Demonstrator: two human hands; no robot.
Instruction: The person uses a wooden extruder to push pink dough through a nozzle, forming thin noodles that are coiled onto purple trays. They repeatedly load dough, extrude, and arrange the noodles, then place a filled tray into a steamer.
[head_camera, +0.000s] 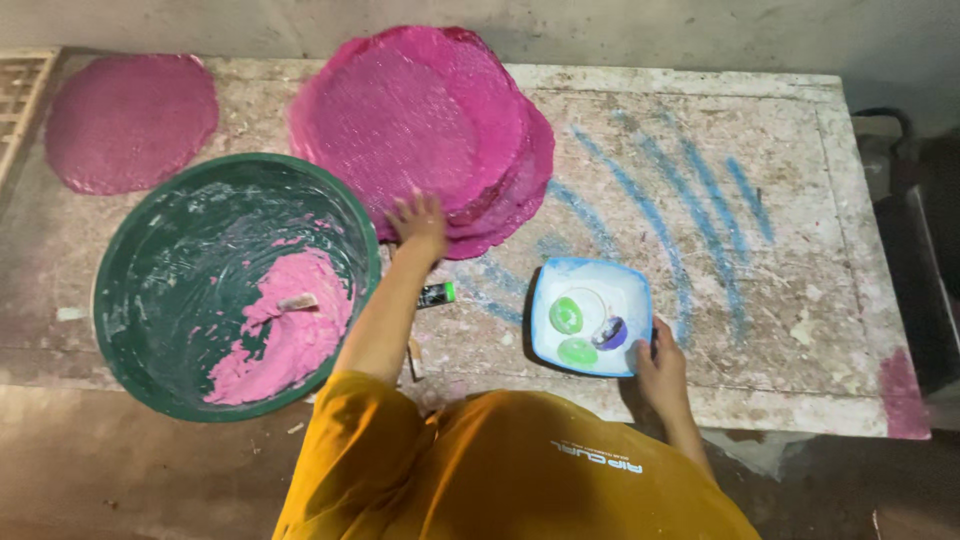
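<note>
Pink discs (430, 130): a stack of flat round magenta sheets, far centre of the surface, fanned out at the right edge.
Left hand (418, 222): reaches far, fingers spread and flat on the near edge of the stack; it grips nothing.
Right hand (660, 368): fingers curled on the near right corner of the white dish, thumb at its rim.
White dish (590, 315): squarish, blue-rimmed, near centre, with two green blobs and one purple blob in it.
Green basin (235, 283): near left, just beside the stack; pink paste heaped in its near right part, a small pale scraper stuck in it.
Single disc (130, 120): far left, apart from the stack.
Small tube (437, 294): dark with a green cap, between basin and dish, by the forearm.
Surface (800, 250): worn pale board, streaked with blue arcs at the right, a pink smear at the near right corner.
Room: grey wall beyond; dim floor to the right.
</note>
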